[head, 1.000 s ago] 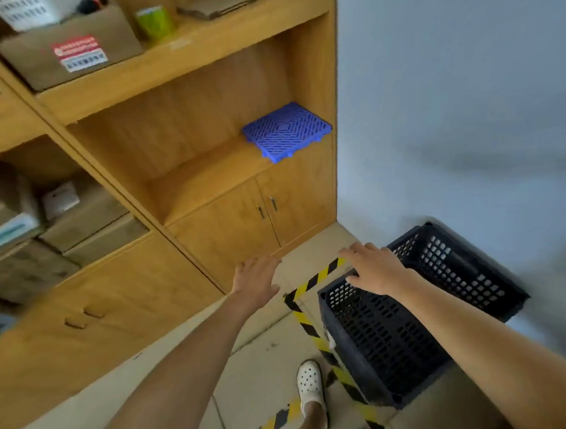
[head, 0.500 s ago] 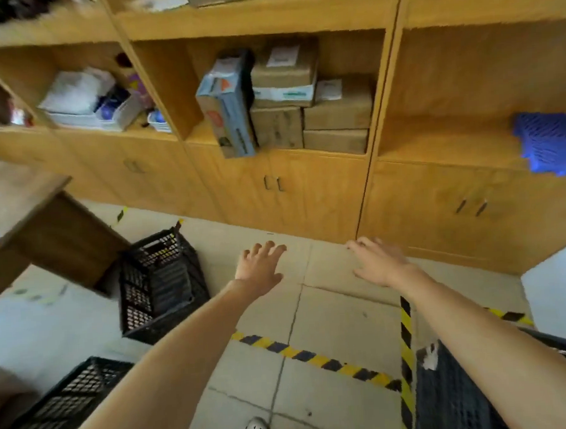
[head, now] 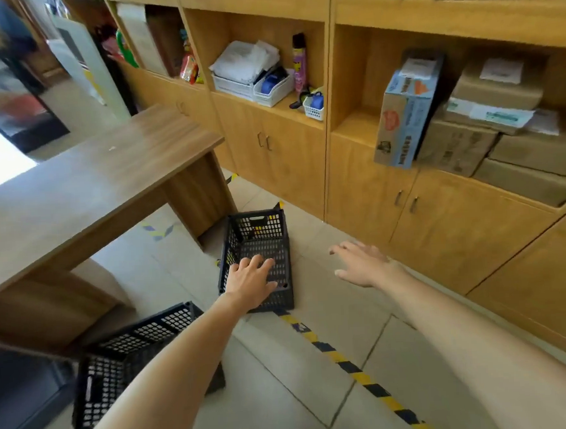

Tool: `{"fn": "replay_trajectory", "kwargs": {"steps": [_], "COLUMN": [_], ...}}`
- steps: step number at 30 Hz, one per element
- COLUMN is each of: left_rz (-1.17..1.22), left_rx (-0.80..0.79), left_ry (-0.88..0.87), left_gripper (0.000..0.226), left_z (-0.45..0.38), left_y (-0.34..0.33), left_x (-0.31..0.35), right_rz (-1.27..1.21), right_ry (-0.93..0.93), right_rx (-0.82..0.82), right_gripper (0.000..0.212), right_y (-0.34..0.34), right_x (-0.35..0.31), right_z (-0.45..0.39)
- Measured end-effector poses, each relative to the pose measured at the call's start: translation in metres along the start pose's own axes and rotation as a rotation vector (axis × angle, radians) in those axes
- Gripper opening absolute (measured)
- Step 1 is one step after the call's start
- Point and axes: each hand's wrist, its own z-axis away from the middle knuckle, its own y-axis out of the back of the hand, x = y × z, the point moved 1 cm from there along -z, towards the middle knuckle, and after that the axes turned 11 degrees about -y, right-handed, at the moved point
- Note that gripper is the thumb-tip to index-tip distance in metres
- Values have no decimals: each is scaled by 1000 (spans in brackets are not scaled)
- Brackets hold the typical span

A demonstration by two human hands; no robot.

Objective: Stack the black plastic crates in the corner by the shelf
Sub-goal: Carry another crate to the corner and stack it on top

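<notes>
floor: pale tiled floor (head: 277, 375), yellow-black hazard tape strip (head: 348, 365)
on floor: two black perforated plastic crates (head: 260, 245) (head: 125, 363), brown wooden desk (head: 87, 188)

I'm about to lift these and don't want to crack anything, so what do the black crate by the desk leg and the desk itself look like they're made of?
The black crate looks like moulded plastic, matte: thin walls pierced by a regular grid of holes, with a cut-out handle slot. The desk looks like wood-grain laminate board, though solid wood can't be ruled out: streaked brown grain with a soft sheen.
</notes>
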Motion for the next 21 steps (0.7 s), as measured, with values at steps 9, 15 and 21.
{"fn": "replay_trajectory", "kwargs": {"steps": [9,15,21], "left_rz": [74,110,237], "left_rx": [-36,-23,65], "left_ry": [160,288,409], "left_gripper": [59,58,52], "left_z": [-11,-54,-88], "left_y": [-11,15,37], "left_x": [-95,-156,-200], "right_rz": [119,162,212], "right_ry": [151,228,285], "right_rx": [-65,-87,-126], "right_gripper": [52,48,42], "right_y": [18,50,92], "right_x": [-91,-117,-154], "right_z": [-109,-204,-284]}}
